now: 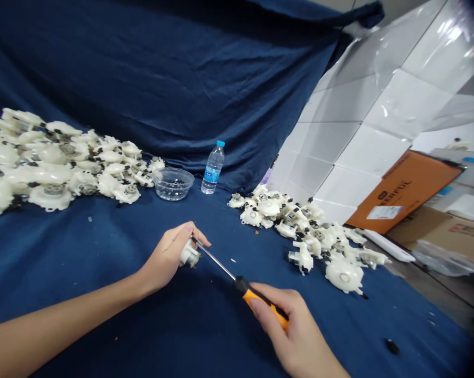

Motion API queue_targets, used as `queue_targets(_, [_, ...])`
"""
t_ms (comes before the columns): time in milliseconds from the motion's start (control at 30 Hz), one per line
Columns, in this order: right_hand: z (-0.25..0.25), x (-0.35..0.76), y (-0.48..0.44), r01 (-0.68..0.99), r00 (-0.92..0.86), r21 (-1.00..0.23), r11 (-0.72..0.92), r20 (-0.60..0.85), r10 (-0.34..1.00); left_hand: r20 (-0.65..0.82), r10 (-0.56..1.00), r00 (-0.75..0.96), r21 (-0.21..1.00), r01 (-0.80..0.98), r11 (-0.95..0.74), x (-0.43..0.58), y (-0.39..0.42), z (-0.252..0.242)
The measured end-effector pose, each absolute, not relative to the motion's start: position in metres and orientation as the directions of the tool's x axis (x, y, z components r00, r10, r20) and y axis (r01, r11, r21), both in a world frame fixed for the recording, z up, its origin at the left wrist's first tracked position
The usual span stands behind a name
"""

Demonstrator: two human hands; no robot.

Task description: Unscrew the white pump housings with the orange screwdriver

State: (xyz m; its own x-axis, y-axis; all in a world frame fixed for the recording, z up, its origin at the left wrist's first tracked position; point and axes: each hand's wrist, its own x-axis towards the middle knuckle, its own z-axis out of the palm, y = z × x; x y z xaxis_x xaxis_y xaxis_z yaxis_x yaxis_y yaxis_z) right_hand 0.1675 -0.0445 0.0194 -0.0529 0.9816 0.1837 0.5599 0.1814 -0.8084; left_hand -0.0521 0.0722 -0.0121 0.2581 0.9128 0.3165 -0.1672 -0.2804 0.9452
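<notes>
My left hand (169,254) is closed around a small white plastic housing with a metal motor-like part (189,255), held just above the blue cloth. Much of that part is hidden by the fingers. In my right hand (290,325) is a screwdriver (260,302) with an orange and black handle, gripped from the side. Its metal shaft slants up to the left, and the tip meets the housing beside my left fingertips. Whether the tip sits in a screw is too small to tell.
Many similar white housings lie heaped at the left (51,168) and in a second heap (299,220) at the right. A clear plastic bowl (174,184) with small dark pieces stands near a water bottle (213,168). White boxes (339,131) and an orange carton (402,191) border the right side.
</notes>
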Motion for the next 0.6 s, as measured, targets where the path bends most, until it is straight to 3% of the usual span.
queue_targets(67, [0.018,0.166,-0.047,0.733,-0.11,-0.58,0.355,0.414,0.903,0.307,0.915,0.263,0.948,-0.171,-0.269,-0.052,0.073,-0.012])
queue_targets(100, [0.018,0.166,-0.048,0.76,-0.141,-0.518,0.393,0.459,0.877,0.301,0.916,0.267,0.949,-0.175,-0.261,-0.051,0.073,-0.012])
queue_targets(167, [0.019,0.164,-0.047,0.717,-0.084,-0.591,0.371,0.455,0.887,0.28,0.923,0.264,0.953,-0.19,-0.235,-0.051,0.074,-0.012])
queue_targets(200, [0.02,0.164,-0.045,0.625,-0.01,-0.716,0.312,0.392,0.92,0.272,0.93,0.247,0.954,-0.197,-0.226,-0.05,0.075,-0.012])
queue_targets(267, [0.024,0.165,-0.04,0.243,0.067,-0.965,0.097,0.117,0.991,0.283,0.94,0.188,0.947,-0.212,-0.243,-0.049,0.075,-0.012])
queue_targets(300, [0.027,0.166,-0.037,0.011,0.03,-0.999,-0.044,-0.043,0.999,0.301,0.941,0.157,0.94,-0.216,-0.264,-0.049,0.075,-0.012])
queue_targets(367, [0.03,0.169,-0.032,-0.307,-0.126,-0.902,-0.303,-0.277,0.953,0.339,0.932,0.127,0.927,-0.217,-0.307,-0.048,0.073,-0.012])
queue_targets(433, [0.03,0.172,-0.029,-0.381,-0.237,-0.802,-0.459,-0.396,0.887,0.346,0.929,0.131,0.926,-0.209,-0.315,-0.046,0.071,-0.012])
queue_targets(500, [0.028,0.175,-0.028,-0.312,-0.314,-0.781,-0.542,-0.453,0.834,0.318,0.937,0.142,0.938,-0.194,-0.289,-0.045,0.069,-0.011])
queue_targets(600, [0.025,0.178,-0.029,-0.169,-0.324,-0.868,-0.467,-0.399,0.858,0.246,0.951,0.19,0.962,-0.17,-0.215,-0.045,0.067,-0.008])
